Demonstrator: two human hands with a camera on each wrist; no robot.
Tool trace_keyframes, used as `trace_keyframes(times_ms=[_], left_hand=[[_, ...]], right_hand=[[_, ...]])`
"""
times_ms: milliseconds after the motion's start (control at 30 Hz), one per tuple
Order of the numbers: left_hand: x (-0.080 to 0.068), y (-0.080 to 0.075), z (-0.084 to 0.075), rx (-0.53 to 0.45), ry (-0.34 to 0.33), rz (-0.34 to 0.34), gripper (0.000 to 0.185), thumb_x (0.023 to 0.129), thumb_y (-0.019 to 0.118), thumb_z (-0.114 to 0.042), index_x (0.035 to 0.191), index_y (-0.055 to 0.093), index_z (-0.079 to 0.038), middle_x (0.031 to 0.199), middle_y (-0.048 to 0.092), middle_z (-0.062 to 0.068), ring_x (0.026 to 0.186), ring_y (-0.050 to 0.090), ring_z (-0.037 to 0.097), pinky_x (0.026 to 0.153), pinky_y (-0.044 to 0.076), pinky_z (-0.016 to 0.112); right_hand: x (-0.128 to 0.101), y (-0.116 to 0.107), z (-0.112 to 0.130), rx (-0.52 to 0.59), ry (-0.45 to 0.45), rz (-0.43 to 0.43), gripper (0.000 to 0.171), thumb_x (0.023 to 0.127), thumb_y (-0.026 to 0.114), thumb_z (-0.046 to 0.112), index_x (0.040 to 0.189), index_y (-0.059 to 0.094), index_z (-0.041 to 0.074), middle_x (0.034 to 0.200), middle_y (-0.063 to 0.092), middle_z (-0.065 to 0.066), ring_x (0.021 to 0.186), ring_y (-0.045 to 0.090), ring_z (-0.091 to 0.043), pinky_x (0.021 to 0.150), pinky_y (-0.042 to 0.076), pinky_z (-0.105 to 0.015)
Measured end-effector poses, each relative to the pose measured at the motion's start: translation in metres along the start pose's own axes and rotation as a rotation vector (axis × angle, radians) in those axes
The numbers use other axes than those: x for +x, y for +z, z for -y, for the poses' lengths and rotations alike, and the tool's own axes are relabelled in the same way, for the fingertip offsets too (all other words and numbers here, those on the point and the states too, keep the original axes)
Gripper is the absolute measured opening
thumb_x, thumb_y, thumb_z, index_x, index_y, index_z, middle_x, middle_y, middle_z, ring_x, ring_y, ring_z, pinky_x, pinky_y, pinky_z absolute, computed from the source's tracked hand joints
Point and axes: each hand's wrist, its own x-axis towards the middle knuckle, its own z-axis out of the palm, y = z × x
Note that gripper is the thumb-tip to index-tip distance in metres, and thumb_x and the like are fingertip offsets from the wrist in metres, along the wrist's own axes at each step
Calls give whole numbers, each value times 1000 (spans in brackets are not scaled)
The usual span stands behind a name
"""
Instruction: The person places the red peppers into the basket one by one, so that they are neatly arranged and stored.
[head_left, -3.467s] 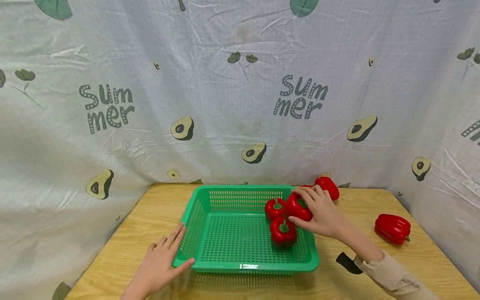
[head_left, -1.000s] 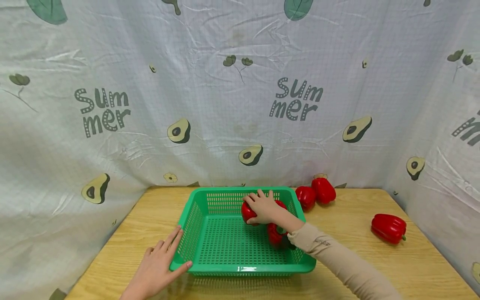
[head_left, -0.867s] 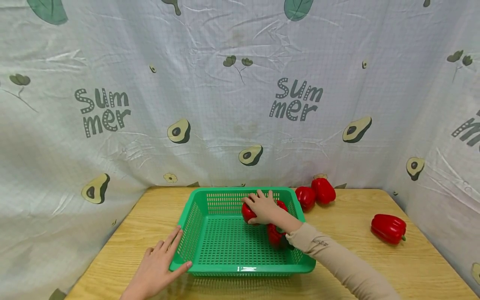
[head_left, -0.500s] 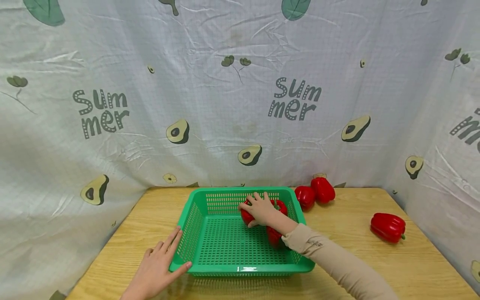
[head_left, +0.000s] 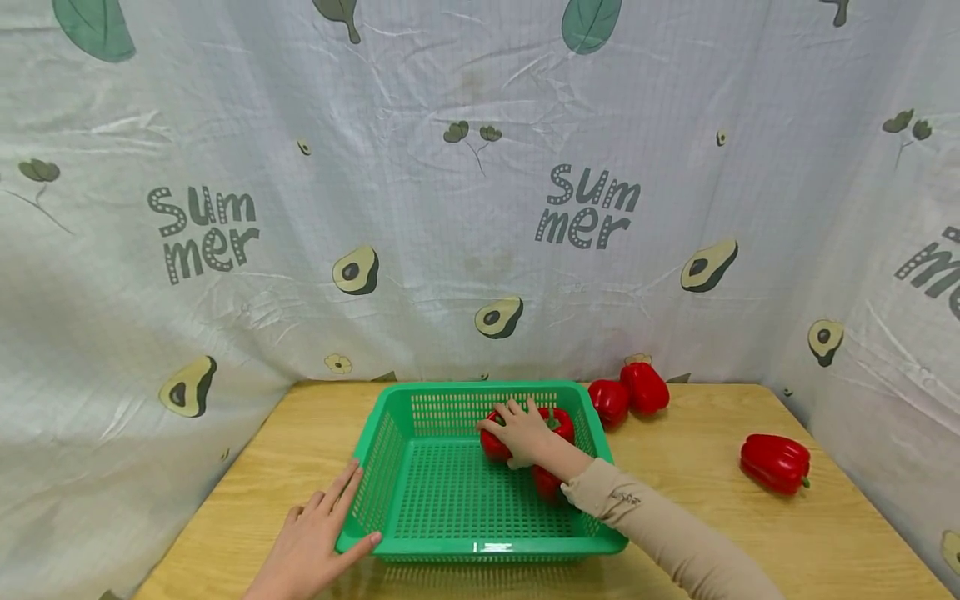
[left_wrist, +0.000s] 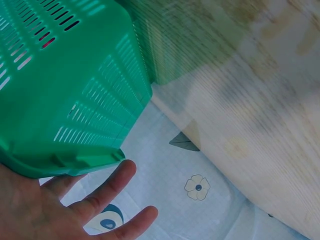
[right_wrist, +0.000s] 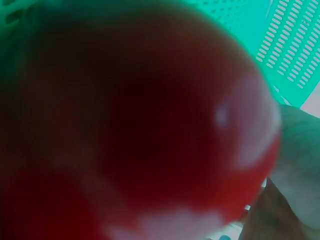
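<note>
My right hand [head_left: 525,435] is inside the green plastic basket [head_left: 442,547], its fingers and thumb spread round a red bell pepper [head_left: 492,448] near the back. Two more red bell peppers share the basket: one [head_left: 564,425] just right of the hand, the other [head_left: 546,487] partly hidden under the wrist. In the right wrist view a blurred red pepper [right_wrist: 190,130] fills most of the picture. Beside the basket's left wall lies my left hand [head_left: 309,533], fingers extended along the rim. The left wrist view shows those straight fingers [left_wrist: 107,192] at the basket's edge.
On the wooden table [head_left: 697,492], two red peppers, one nearer [head_left: 609,403] and one behind it [head_left: 645,388], sit past the basket's back right corner. A single pepper [head_left: 776,463] lies farther right. A printed cloth [head_left: 420,208] hangs behind the table.
From the basket's right side, my right hand has carried its pepper left and down into the basket. Lately it has shifted only slightly. The left hand stays at the basket's left side.
</note>
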Motion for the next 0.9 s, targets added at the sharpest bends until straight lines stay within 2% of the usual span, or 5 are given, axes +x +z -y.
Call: trace_keyframes(times_ms=[200,400,533,900], left_hand=[[-1,1,1,-4,-1,2,80,78,53,-60,139,33,-12,142,35,7,104,52,35,70,40,57],[0,1,1,-12,2,9,80,78,52,-59,139,33,-12,143,34,7,104,52,35,70,40,57],[-1,0,0,-6,7,-18,79,78,54,-58,138,34,-11,142,35,8,102,53,34,69,41,56],[-1,-2,-2,-4,4,0,79,79,52,-59,139,34,-11,143,34,8,103,53,35,71,41,56]], right_hand=[[0,-1,3,-5,22,48,72,77,67,38,138,28,36,142,29,-5,126,34,-24,101,28,-50],[1,0,2,-12,23,40,75,78,67,34,140,25,35,140,33,-2,123,37,-23,101,29,-50],[1,-1,0,-11,9,27,70,79,66,33,138,28,34,139,34,-1,121,39,-23,101,29,-50],[-6,-7,-6,67,0,86,67,81,64,30,138,29,36,144,29,2,125,36,-25,102,25,-54]])
